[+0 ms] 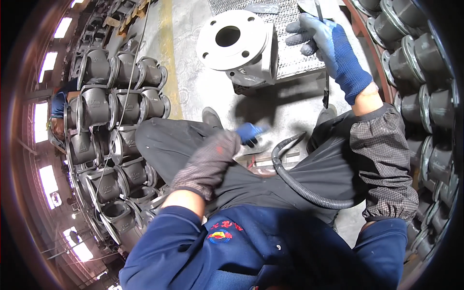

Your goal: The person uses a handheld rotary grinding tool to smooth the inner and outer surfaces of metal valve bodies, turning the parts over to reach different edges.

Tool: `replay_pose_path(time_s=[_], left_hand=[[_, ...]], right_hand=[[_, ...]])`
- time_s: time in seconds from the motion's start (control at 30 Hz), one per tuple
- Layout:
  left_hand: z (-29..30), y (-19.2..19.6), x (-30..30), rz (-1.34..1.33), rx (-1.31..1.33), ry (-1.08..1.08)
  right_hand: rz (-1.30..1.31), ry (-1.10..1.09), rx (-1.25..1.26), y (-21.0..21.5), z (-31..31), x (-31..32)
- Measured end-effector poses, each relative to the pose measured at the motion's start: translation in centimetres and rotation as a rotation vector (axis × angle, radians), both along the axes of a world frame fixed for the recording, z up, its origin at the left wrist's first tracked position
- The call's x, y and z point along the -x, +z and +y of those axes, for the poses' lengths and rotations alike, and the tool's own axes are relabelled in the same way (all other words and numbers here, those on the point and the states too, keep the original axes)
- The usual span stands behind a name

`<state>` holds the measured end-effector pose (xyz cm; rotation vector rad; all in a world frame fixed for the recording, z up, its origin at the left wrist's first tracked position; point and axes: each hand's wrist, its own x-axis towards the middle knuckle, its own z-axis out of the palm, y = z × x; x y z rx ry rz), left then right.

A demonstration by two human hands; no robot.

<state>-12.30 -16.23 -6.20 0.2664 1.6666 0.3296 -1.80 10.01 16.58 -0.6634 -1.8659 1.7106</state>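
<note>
My left hand (pixel 250 132), in a blue glove with dark fingertips, is over the gap between my knees. Motion smears its fingers, and no held thing shows there. My right hand (pixel 321 41), in a blue and grey glove, is above the right side of the metal-topped bench. A thin dark rod (pixel 319 9) enters that hand from above; a dark length in line with it comes out below, so the fingers seem closed round it. Between and beyond my hands, a pale flanged casting (pixel 261 50) with a round bore and bolt holes overhangs the bench's near edge.
Grey flanged castings (pixel 96 104) are stacked high at my left, with more castings (pixel 423 60) at my right. A black ribbed hose (pixel 299 186) curves over my right thigh. The patterned bench top (pixel 295 63) stands ahead. Another person's arm (pixel 59 106) shows behind the left stack.
</note>
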Motion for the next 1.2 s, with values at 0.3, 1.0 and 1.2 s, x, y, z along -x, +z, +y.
replay_pose_path(time_s=[0.3,1.0,1.2], left_hand=[[5.7,3.3,-8.8,-0.789,-0.176,0.811],[3.4,17.7,-11.5,0.051,-0.991,0.381],[1.1,17.9,-7.6,-0.127,-0.919,0.676]], right_hand=[[-0.568,0.186,-0.316,-1.7,0.4,-1.1],[-0.723,0.508,0.019,-5.8,-5.8,-3.6],[-0.596,0.494,0.284,0.5,-7.9,-5.8]])
